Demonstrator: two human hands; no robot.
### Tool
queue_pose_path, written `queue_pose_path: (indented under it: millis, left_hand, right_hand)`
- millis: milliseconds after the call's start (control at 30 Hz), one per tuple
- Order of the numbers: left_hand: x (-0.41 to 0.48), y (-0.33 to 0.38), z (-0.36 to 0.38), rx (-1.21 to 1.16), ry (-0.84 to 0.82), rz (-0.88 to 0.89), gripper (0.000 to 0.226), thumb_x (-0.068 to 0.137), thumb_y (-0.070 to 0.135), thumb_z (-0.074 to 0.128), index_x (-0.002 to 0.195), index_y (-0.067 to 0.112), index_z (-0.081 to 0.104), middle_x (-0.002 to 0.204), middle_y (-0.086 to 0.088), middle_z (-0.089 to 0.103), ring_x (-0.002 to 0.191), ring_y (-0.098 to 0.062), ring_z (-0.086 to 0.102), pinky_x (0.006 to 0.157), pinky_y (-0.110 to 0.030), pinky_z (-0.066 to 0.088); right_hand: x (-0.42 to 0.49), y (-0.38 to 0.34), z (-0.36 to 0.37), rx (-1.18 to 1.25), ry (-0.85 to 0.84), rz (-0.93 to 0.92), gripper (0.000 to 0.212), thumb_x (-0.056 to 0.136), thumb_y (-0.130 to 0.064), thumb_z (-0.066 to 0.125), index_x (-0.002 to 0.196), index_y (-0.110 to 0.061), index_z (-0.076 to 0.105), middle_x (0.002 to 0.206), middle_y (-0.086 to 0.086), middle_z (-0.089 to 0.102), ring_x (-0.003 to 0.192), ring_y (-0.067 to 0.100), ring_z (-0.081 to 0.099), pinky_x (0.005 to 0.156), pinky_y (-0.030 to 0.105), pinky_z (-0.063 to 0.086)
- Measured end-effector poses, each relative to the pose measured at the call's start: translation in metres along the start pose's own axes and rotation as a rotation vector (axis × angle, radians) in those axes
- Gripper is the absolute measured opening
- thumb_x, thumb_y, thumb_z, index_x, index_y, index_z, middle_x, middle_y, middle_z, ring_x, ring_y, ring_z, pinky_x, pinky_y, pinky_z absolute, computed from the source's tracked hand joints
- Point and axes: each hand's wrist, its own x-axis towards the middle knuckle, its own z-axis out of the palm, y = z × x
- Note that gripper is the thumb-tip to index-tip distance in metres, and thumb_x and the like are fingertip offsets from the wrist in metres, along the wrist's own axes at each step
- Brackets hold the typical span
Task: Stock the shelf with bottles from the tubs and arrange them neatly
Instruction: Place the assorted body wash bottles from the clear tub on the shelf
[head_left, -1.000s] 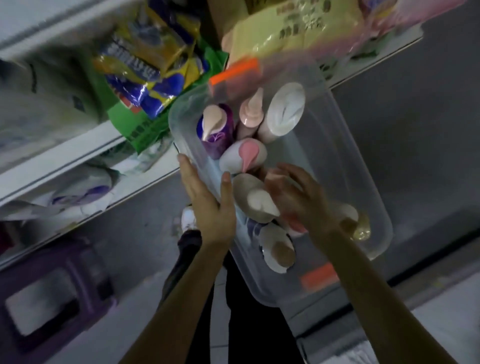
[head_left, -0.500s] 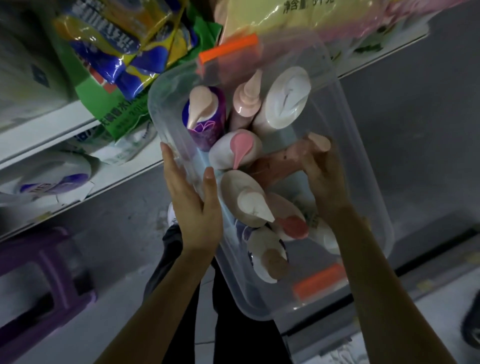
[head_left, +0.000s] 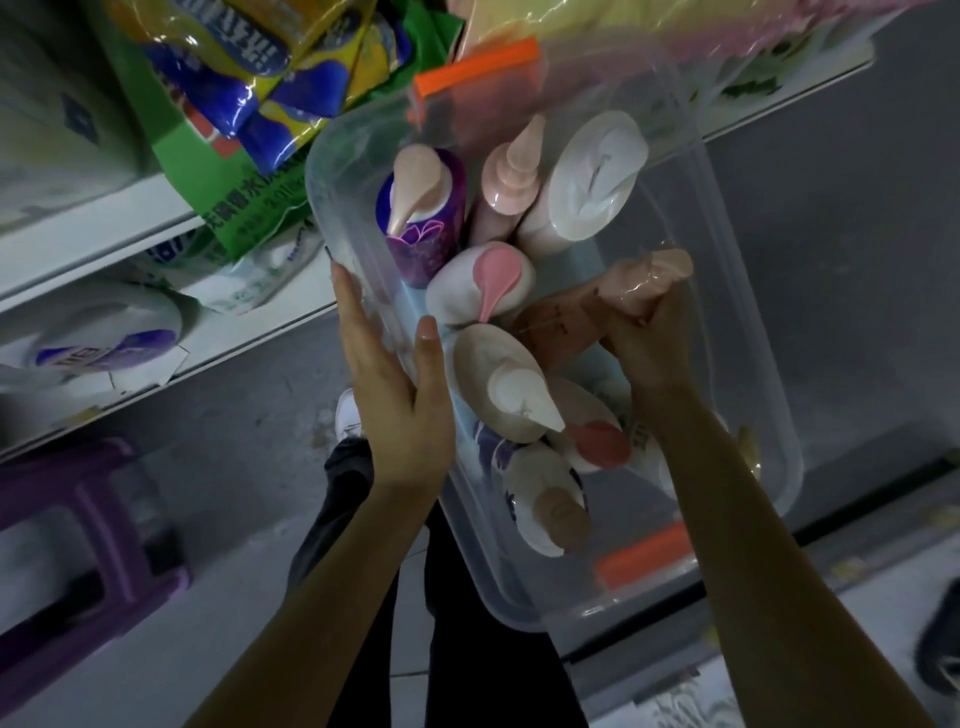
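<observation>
Since a second ago the right hand (head_left: 649, 343) has risen from among the bottles, and it now has a pink bottle (head_left: 566, 322) lifted at a slant, cap end pointing up and right. Its fingers are curled tight around the bottle's neck, just below the cap. The left hand (head_left: 400, 395) grips the near wall of the clear tub (head_left: 769, 364), with the thumb inside and the fingers, held together, flat on the outside. The tub is held up beside the shelf (head_left: 78, 249) and has orange latches at both ends. The other bottles stand and lean inside it, among them a purple bottle (head_left: 421, 228) at the far end. A green bag (head_left: 192, 156) lies on the shelf, and a purple stool (head_left: 78, 519) stands below.
</observation>
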Motion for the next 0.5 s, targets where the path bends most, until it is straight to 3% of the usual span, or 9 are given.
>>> queue_pose_path:
  millis: [67, 200, 300, 400, 500]
  left_hand:
    - [-0.001, -0.001, 0.000, 0.023, 0.004, 0.004, 0.067, 0.100, 0.029, 0.045, 0.153, 0.024, 0.004, 0.161, 0.003, 0.011, 0.146, -0.015, 0.020, 0.117, -0.048, 0.025]
    - [-0.001, 0.002, 0.001, 0.046, 0.010, 0.005, 0.067, 0.100, 0.026, 0.045, 0.153, 0.019, 0.004, 0.161, 0.000, 0.012, 0.147, -0.010, 0.014, 0.119, -0.044, 0.021]
    - [0.000, 0.003, 0.000, 0.057, 0.008, 0.001, 0.067, 0.100, 0.025, 0.045, 0.153, 0.016, 0.005, 0.160, 0.004, 0.011, 0.147, -0.007, 0.012, 0.120, -0.039, 0.020]
    - [-0.002, 0.004, -0.004, 0.052, -0.008, -0.031, 0.067, 0.099, 0.026, 0.046, 0.153, 0.018, 0.007, 0.156, 0.010, 0.012, 0.145, -0.002, 0.013, 0.120, -0.031, 0.019]
    - [-0.009, 0.019, -0.010, 0.057, -0.015, -0.161, 0.064, 0.099, 0.033, 0.047, 0.152, 0.027, 0.013, 0.159, 0.005, 0.017, 0.142, -0.002, 0.021, 0.114, -0.024, 0.024]
  right_hand:
    - [-0.003, -0.003, 0.002, -0.012, 0.002, -0.017, 0.061, 0.067, -0.028, 0.075, 0.117, -0.001, 0.052, 0.107, 0.016, 0.062, 0.099, 0.027, 0.063, 0.083, 0.047, 0.055]
    - [-0.015, -0.006, -0.004, 0.021, 0.000, -0.042, 0.055, 0.075, -0.014, 0.074, 0.122, 0.000, 0.048, 0.114, 0.017, 0.059, 0.101, 0.021, 0.061, 0.080, 0.026, 0.052]
    - [-0.029, -0.021, -0.015, 0.080, -0.011, -0.054, 0.050, 0.074, -0.015, 0.073, 0.119, -0.004, 0.053, 0.110, 0.012, 0.063, 0.098, 0.017, 0.063, 0.078, 0.025, 0.052]
    - [-0.046, -0.042, -0.031, 0.180, -0.057, -0.060, 0.034, 0.080, -0.001, 0.069, 0.111, -0.013, 0.058, 0.102, 0.003, 0.065, 0.095, 0.012, 0.063, 0.078, 0.024, 0.050]
    - [-0.061, -0.072, -0.048, 0.182, -0.081, -0.075, 0.037, 0.077, -0.010, 0.071, 0.106, -0.030, 0.060, 0.104, -0.007, 0.067, 0.099, 0.008, 0.063, 0.083, 0.026, 0.050]
